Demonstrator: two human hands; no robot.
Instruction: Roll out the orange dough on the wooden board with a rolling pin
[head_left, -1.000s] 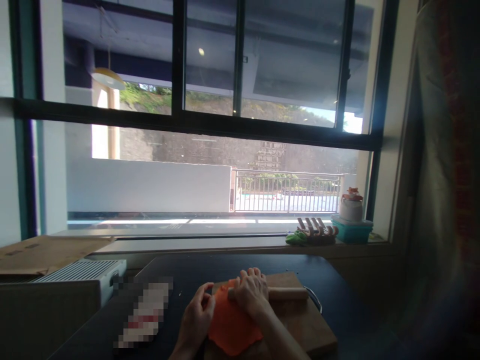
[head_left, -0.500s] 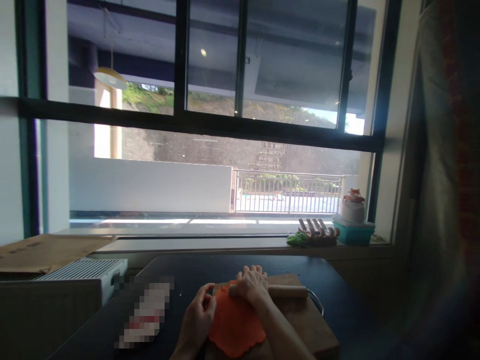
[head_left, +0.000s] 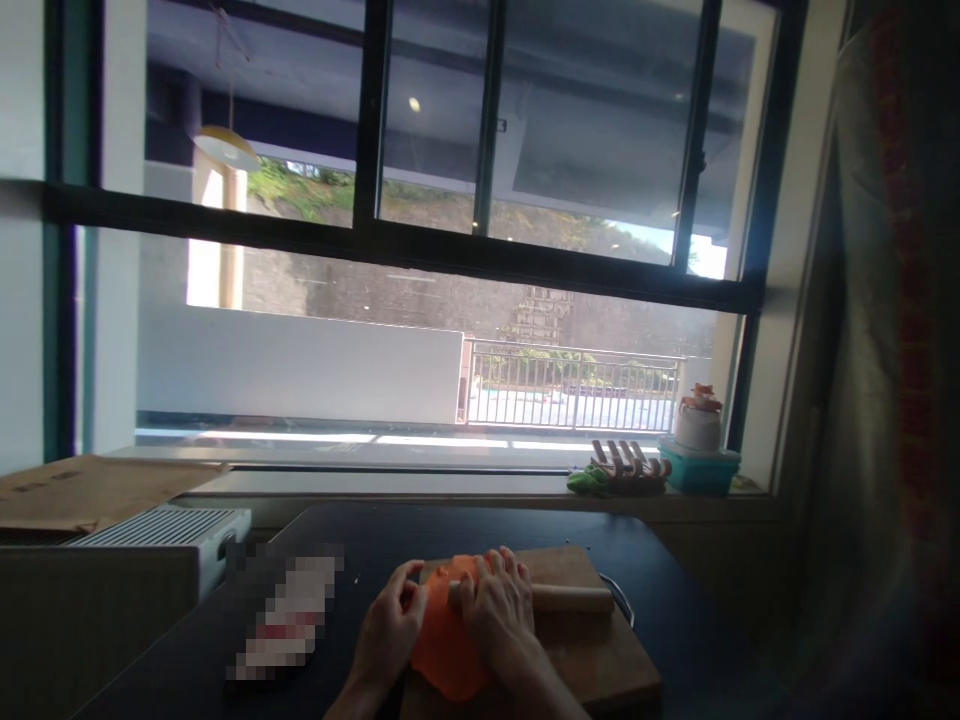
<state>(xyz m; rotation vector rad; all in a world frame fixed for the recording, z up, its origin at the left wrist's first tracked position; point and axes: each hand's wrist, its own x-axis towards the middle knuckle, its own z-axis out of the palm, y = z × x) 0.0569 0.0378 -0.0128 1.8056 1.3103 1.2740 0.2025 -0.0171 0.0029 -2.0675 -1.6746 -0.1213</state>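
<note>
A flattened sheet of orange dough [head_left: 445, 655] lies over the left side of a wooden board [head_left: 592, 665]. Across the dough's upper part runs a pale rolling pin [head_left: 574, 598], its right end reaching beyond the sheet over bare wood. My right hand [head_left: 501, 605] lies over the pin's left portion with its fingers bent around it. At the dough's left edge, my left hand [head_left: 391, 615] has curled fingers and its thumb against the sheet. The fingertips of that hand are partly hidden.
The board rests on a dark table [head_left: 360, 535], with a metal handle [head_left: 621, 600] at its right. A blurred-out item [head_left: 289, 620] lies left. On the windowsill stand a teal box [head_left: 701, 468] and a brown rack [head_left: 628, 468]. Cardboard [head_left: 105, 490] covers a white unit.
My right hand and the rolling pin have moved toward me over the dough. My left hand stays at the dough's left edge. The view has tilted slightly.
</note>
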